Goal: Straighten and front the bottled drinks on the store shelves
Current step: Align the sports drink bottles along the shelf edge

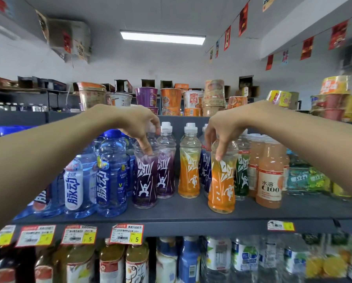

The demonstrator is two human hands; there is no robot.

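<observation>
On the dark shelf (171, 215) stand sports-drink bottles. My left hand (138, 127) grips the neck and cap of a purple bottle (145, 180) near the shelf's front. My right hand (222, 131) grips the top of an orange bottle (222, 184), which stands forward of the row. Both caps are hidden under my fingers. Between them, further back, stand a second purple bottle (166, 170) and a second orange bottle (189, 170), both with white caps. A dark blue bottle (205, 166) and a green one (242, 174) stand behind the held orange bottle.
Blue bottles (111, 176) crowd the shelf's left side. Pale orange C100 bottles (270, 180) stand at the right, with green packets (308, 178) beyond. Instant noodle cups (171, 99) fill the shelf top. Price tags (127, 233) line the shelf edge, and more bottles (189, 260) stand below.
</observation>
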